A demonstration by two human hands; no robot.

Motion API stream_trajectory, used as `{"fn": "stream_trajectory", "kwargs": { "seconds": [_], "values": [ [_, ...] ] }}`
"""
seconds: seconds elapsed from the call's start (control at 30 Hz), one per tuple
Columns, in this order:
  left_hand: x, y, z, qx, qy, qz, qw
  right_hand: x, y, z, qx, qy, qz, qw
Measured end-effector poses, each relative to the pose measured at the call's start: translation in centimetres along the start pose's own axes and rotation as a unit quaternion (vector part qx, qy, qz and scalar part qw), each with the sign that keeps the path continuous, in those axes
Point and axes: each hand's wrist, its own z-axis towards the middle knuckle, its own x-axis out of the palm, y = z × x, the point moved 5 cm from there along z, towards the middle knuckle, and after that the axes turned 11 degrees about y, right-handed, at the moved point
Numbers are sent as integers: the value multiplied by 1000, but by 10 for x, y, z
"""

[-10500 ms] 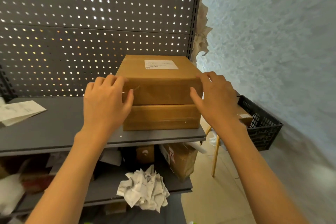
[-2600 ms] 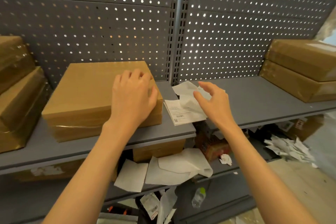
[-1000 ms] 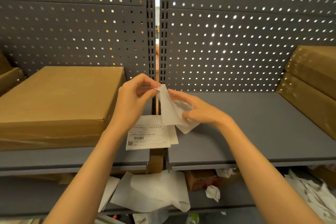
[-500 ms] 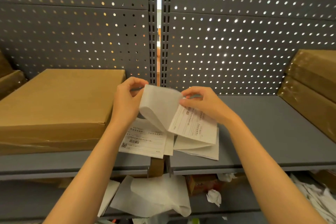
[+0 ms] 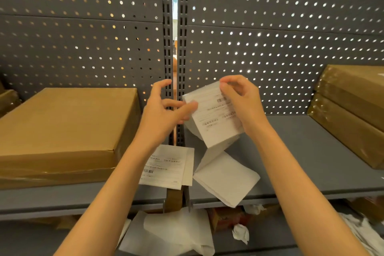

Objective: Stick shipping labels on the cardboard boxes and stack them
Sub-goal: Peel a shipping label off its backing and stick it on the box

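I see my right hand raised in front of the perforated back panel, thumb and fingertips pinched on the upper corner of a shipping label. The label hangs tilted, printed side toward me, with barcodes and text lines blurred. From its lower edge a blank white backing sheet folds down and juts out past the front lip of the grey shelf; I cannot tell whether it touches the shelf.

My left hand is just beside the label's left edge. Its fingers are spread and loosely bent, not clamped; the thumb tip meets the label's left corner, while the index finger stands free above it. The hand is motion-blurred, so I cannot tell how firm that contact is.

Below my left forearm, more printed labels lie flat on the shelf across the gap between the two shelf sections. To the left of them a large flat cardboard box sits on the shelf, its top bare. At the far right, two stacked cardboard boxes rest one atop the other against the panel. On the lower shelf lie loose white sheets and a crumpled scrap of paper.
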Motion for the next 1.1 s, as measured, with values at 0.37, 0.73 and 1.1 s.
{"fn": "stream_trajectory", "kwargs": {
  "seconds": [0.37, 0.73, 1.1],
  "values": [
    [-19, 6, -2, 48, -136, -131, 981, 5, 2, -12, 33, 55, 5, 998],
    [4, 14, -8, -33, -134, -298, 944, 23, -6, -12, -10, -23, -7, 1000],
    [-12, 7, -3, -38, -85, 248, 964, 9, 1, -4, -63, -7, -63, 996]
  ]
}}
